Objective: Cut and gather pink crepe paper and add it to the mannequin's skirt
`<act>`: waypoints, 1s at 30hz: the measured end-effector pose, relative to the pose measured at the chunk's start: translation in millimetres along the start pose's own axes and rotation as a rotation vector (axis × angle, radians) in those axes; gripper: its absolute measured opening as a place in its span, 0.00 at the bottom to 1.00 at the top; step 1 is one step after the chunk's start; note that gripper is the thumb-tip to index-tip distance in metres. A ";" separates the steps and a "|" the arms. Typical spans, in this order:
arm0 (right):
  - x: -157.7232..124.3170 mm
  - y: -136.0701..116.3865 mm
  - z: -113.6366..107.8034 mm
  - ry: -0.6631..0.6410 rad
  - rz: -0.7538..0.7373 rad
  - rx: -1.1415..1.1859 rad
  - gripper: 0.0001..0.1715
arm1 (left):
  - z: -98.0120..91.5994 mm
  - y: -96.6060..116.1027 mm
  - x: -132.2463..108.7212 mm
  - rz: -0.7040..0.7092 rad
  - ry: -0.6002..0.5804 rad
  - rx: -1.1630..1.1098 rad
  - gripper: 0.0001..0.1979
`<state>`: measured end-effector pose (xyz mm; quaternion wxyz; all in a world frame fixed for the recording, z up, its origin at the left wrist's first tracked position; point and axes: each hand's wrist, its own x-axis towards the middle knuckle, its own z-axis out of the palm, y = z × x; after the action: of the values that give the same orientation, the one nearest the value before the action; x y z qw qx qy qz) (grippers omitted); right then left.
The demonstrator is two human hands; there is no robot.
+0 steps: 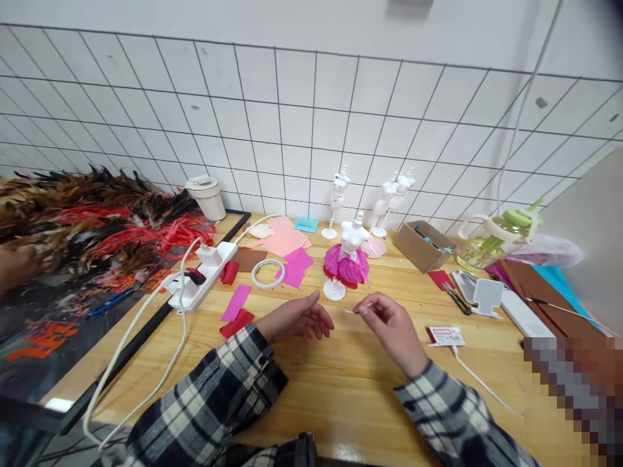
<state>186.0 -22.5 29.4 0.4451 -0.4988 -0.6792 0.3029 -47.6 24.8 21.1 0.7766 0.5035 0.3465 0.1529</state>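
Note:
My left hand (296, 318) hovers just above the wooden table (341, 383), fingers loosely curled and slightly apart, holding nothing I can see. My right hand (392, 327) is pinched on a thin pin or needle (357, 310) that points left towards the other hand. Just beyond both hands stands a small white mannequin (351, 241) wearing a magenta ruffled skirt (345, 267) on a round base. Both sleeves are plaid.
Two bare white mannequins (337, 201) stand by the tiled wall. Pink and red paper pieces (287, 250), a tape ring (267, 272), a power strip (204, 275), a cardboard box (421, 245), scissors (456, 298), a green jug (496, 240) and feathers (87, 214) surround the work spot. Another person's hand (14, 266) shows at far left.

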 end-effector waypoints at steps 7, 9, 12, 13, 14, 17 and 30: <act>10.8 37.4 32.8 0.012 -0.828 -0.481 0.10 | -7.5 -31.8 9.6 -0.015 0.145 -0.227 0.38; 10.2 40.8 29.5 -0.042 -0.838 -0.485 0.08 | -6.0 -32.0 10.4 0.042 0.170 -0.201 0.33; 12.6 40.9 26.1 -0.064 -0.785 -0.469 0.07 | -5.1 -30.0 9.8 0.079 0.135 -0.172 0.27; 13.5 40.6 25.6 -0.052 -0.765 -0.473 0.07 | -5.0 -29.6 8.9 0.080 0.116 -0.167 0.26; 14.3 40.5 25.2 -0.038 -0.751 -0.477 0.07 | -4.8 -29.2 7.9 0.082 0.100 -0.158 0.25; 15.6 41.3 24.1 -0.010 -0.727 -0.483 0.08 | -2.8 -29.0 5.8 0.092 0.086 -0.087 0.22; 22.3 54.1 8.7 -0.098 -0.603 -0.526 0.16 | 1.5 -32.7 6.4 0.172 0.158 -0.153 0.14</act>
<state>197.8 16.2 -13.8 0.3381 -0.3591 -0.8699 -0.0018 -45.7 12.9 -10.0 0.7670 0.4570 0.3497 0.2841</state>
